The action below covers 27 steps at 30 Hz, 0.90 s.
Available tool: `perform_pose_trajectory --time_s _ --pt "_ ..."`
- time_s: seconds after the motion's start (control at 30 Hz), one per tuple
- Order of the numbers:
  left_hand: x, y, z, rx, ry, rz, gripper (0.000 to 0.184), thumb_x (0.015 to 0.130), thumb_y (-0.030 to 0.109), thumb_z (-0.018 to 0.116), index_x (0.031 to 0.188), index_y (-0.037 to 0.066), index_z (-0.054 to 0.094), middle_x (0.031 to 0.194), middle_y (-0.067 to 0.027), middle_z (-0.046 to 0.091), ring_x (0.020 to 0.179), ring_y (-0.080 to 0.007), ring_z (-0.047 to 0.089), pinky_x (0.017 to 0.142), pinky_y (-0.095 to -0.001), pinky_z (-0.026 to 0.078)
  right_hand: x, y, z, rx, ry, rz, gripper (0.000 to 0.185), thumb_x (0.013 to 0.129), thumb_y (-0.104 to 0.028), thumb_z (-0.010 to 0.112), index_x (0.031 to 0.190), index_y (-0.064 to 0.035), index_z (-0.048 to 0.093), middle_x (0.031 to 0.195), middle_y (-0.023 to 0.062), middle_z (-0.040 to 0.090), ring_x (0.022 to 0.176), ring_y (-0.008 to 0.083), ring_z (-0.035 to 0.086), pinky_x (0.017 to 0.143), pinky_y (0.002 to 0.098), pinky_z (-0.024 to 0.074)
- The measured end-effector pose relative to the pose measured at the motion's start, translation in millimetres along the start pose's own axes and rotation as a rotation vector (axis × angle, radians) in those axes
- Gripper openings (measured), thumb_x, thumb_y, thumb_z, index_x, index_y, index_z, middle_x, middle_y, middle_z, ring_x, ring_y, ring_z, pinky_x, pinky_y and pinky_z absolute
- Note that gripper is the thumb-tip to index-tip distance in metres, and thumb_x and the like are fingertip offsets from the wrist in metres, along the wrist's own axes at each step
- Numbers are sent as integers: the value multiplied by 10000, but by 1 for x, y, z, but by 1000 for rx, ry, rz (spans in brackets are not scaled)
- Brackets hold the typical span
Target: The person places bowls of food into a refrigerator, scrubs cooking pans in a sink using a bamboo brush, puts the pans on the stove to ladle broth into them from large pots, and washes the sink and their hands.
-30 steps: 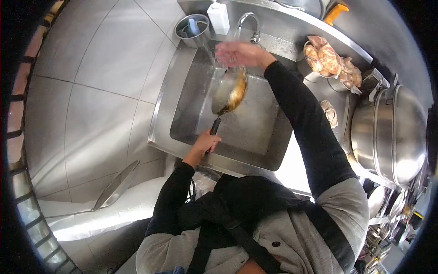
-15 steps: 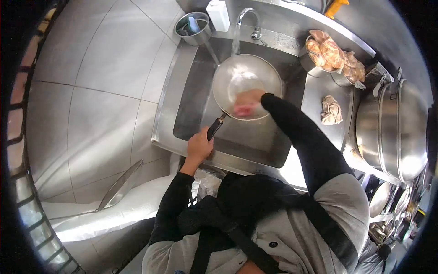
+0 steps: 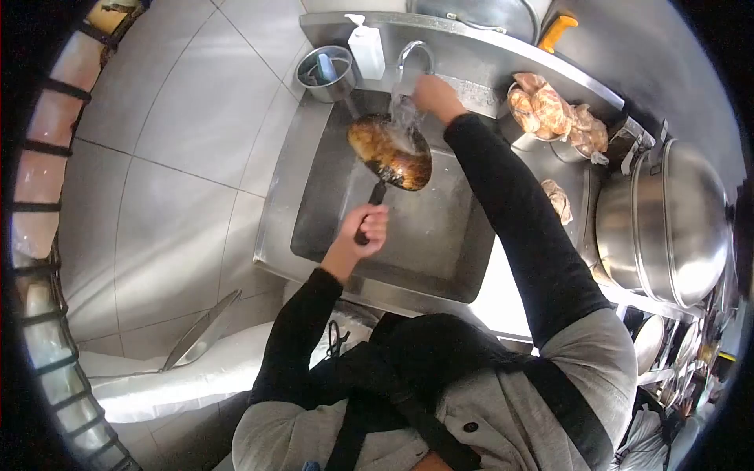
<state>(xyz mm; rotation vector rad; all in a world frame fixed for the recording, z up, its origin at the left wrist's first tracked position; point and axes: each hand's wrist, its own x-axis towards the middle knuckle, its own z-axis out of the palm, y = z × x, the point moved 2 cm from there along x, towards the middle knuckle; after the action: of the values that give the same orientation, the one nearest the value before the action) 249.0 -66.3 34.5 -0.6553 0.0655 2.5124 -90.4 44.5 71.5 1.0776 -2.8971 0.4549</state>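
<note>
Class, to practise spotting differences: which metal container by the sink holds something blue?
The round container at the far left corner, beside the white bottle; containers right of the tap hold brownish bagged items.

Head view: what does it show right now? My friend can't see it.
A left hand holds a pan, browned underside showing, under running water in a steel sink. The right hand is beside the tap. Behind are a white bottle and a metal pot.

Around the sink point(image 3: 440, 243), a tub point(image 3: 333, 91) stood at eleven o'clock with a bottle point(image 3: 367, 53) just beside it, the tap point(image 3: 427, 52) at twelve, bags point(image 3: 550, 108) at two, a cloth point(image 3: 558, 202) at three.
</note>
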Motion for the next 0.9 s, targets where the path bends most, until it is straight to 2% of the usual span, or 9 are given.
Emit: perform_pose_trajectory --time_s 0.03,0.17,0.37,0.47,0.57,0.67,0.73,0.77,0.9 --pt "-13 -5 -1 -32 -27 2 155 976 118 495 824 101 471 555 71 416 400 -41 397 391 -214 348 -17 11 -8 23 83 188 321 827 -295 626 768 13 691 917 241 689 861 369 673 768 438 543" --pt "-54 -34 -15 -158 -269 -106 27 951 77 461 930 92 458 579 50 428 429 -63 437 419 -220 362 -8 84 72 5 -194 -44 255 827 -238 630 751 -1 687 822 205 667 829 359 668 718 443 534" --pt "-68 -68 -7 -441 -340 -56 18 946 64 449 936 79 448 569 27 428 437 -74 464 437 -240 423 -44 44 66 1247 -106 703 142 847 -124 631 830 -5 706 716 171 605 693 368 619 646 410 511" --pt "-68 -84 -5 -516 -398 -58 144 990 121 472 852 109 432 566 25 446 459 -68 508 456 -239 471 -67 58 83 1045 -40 421 145 868 -130 600 847 -25 698 726 192 625 711 379 642 659 419 514" --pt "-77 -105 -6 -566 -410 -13 262 1022 229 515 803 125 416 560 27 455 445 -62 514 443 -240 484 -142 54 94 507 427 433 41 809 -57 607 816 -51 647 772 127 676 699 264 665 635 375 505" --pt "-82 -118 0 -575 -413 -24 293 1024 270 530 800 129 404 545 34 428 403 -58 468 390 -240 462 -230 21 82 568 -50 434 235 762 -41 661 994 -77 663 1004 174 709 954 333 687 787 383 540" --pt "-93 -135 13 -619 -261 28 307 1038 318 488 814 127 403 548 34 423 399 -61 457 371 -237 447 -291 0 97 472 -98 119 507 816 -88 653 1312 -20 570 1288 198 597 1258 341 522 1108 443 391" --pt "-96 -137 8 -500 -212 54 336 1047 392 409 836 130 404 564 31 429 396 -61 435 367 -236 426 -314 1 145 182 48 -88 476 854 -76 576 1318 23 539 1231 245 609 1215 363 546 1090 460 397" --pt "-91 -136 -8 -222 -182 22 329 1068 402 353 883 134 400 552 35 387 371 -71 357 348 -255 344 -372 -17 94 378 191 158 403 864 3 497 1264 32 542 1277 302 532 1183 428 542 1031 458 444"
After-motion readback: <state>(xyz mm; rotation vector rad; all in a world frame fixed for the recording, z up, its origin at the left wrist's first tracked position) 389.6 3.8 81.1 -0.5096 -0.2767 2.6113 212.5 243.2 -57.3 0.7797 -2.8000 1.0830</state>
